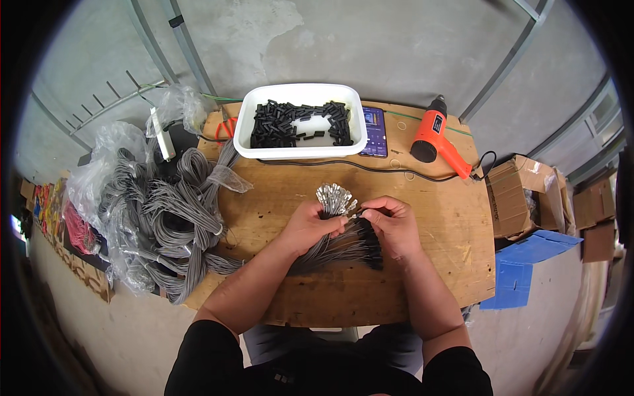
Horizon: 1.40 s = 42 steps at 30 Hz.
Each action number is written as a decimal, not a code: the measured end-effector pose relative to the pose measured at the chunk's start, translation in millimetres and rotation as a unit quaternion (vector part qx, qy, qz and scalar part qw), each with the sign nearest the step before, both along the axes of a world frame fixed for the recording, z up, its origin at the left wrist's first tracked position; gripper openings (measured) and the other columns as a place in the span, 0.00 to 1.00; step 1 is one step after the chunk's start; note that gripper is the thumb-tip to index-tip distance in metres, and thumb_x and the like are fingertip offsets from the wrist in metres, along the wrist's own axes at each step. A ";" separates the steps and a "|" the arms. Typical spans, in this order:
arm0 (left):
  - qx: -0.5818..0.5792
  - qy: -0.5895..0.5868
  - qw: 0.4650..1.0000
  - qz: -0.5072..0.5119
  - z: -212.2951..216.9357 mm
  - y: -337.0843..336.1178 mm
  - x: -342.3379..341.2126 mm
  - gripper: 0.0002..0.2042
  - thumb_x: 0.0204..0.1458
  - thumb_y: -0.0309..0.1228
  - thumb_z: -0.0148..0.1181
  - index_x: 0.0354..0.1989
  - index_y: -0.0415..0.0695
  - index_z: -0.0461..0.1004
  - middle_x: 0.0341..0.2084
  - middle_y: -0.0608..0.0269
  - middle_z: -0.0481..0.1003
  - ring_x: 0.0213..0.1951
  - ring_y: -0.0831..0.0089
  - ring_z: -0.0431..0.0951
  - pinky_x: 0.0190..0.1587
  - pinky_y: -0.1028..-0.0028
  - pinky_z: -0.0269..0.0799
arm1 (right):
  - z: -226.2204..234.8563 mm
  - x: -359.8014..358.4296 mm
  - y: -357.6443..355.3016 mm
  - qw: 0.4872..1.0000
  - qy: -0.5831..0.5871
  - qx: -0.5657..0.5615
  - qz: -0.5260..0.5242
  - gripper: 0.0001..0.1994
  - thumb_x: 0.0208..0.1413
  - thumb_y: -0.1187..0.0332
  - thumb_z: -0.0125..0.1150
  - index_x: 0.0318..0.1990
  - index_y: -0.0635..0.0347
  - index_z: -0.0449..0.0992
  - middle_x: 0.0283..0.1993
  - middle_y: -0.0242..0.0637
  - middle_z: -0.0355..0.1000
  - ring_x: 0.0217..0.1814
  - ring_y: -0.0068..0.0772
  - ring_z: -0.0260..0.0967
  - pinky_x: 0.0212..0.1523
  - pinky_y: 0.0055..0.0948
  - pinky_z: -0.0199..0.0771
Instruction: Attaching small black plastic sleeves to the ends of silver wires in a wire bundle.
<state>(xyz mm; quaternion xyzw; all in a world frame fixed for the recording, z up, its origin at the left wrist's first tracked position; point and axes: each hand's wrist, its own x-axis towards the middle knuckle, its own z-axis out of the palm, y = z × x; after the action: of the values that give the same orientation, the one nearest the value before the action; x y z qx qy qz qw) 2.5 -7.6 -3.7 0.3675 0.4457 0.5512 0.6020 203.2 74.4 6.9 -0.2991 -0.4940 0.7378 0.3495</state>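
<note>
My left hand (308,228) is closed round a bundle of thin grey wires (321,249). Bright metal terminals (335,197) fan out above its fingers. Beside it, my right hand (396,228) pinches with thumb and index finger at a small silvery wire terminal (355,215) between the two hands. Below the hands the grey wires spread across the wooden table, and several have black sleeves (372,247) on their ends, lying under and beside my right wrist. The exact grip of the right fingertips is partly hidden.
Behind the hands stands a white tub (300,153) of short black sleeves. A phone (376,133), an orange heat gun (432,132) with a black cord and red-handled pliers (226,129) lie around it. Coiled grey wire bundles (181,198) pile up left; a cardboard box (512,198) stands right.
</note>
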 end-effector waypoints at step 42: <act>0.002 0.023 1.000 -0.017 -1.1 0.5 2.4 0.06 0.56 0.23 0.63 0.39 0.36 0.77 0.27 0.63 0.78 0.27 0.79 0.74 0.32 0.78 0.71 | 3.7 8.4 9.2 0.988 0.022 -0.116 0.095 0.07 0.61 0.70 0.63 0.42 0.64 0.78 0.33 0.39 0.77 0.21 0.13 0.56 0.21 0.14 0.53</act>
<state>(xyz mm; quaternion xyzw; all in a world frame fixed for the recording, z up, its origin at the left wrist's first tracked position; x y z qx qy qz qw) 4.9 -7.0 -4.8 0.3891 0.4522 0.5330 0.6000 211.6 83.5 10.6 -0.2729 -0.4236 0.8264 0.2515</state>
